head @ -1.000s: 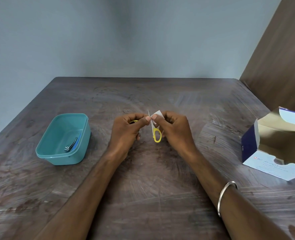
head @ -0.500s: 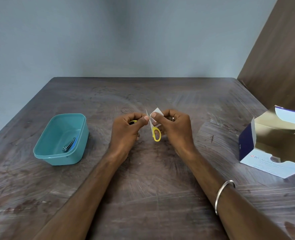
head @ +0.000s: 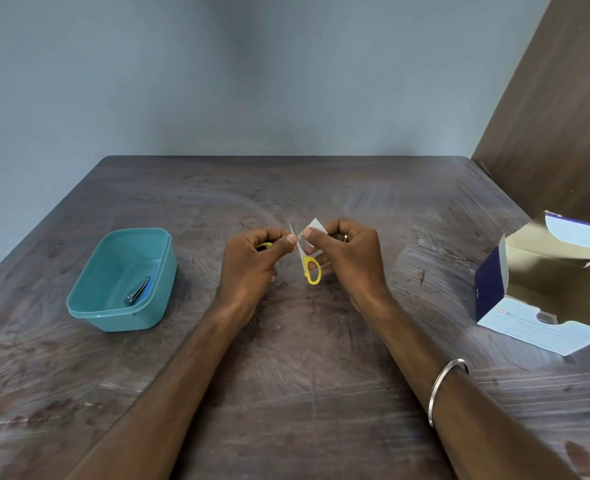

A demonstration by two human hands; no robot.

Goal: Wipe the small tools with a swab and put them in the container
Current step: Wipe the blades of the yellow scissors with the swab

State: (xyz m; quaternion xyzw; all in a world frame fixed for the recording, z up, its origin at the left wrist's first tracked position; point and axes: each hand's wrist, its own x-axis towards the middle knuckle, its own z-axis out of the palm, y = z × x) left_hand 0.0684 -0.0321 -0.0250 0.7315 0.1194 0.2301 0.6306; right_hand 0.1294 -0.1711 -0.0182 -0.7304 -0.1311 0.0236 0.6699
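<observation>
1. Desk: dark wood surface with worn swirl marks; it carries every item listed below.
2. Cardboard box: at 3 o'clock on the desk, lid open, label reading "Alcohol Swabs". Against the earlier frames it sits slightly lower and further right in view, which looks like head movement, not a move of the box.
3. Container: teal tub at 9 o'clock, well apart from the hands. One nail clipper lies inside it. Judgement: that tool is finished.
4. Left hand: fingers curled, thumb pressed forward at the blades; a yellow loop shows inside the fist, so it grips one handle of the scissors.
5. Right hand: fingers curled, thumb and forefinger pinching the swab against the blade.
6. Scissors: small, yellow-handled, held above the desk centre between both hands, blade tips pointing to 12 o'clock, the free handle loop hanging toward 6 o'clock.
7. Swab: small white square at the blades, just above the right thumb.
8. Progress, judged: wiping of the scissors is under way; placing them in the container remains. No other loose tools are visible.
9. Change from earlier frames: the swab corner and the thumbs have shifted only slightly along the blades; both grips are unchanged.
</observation>
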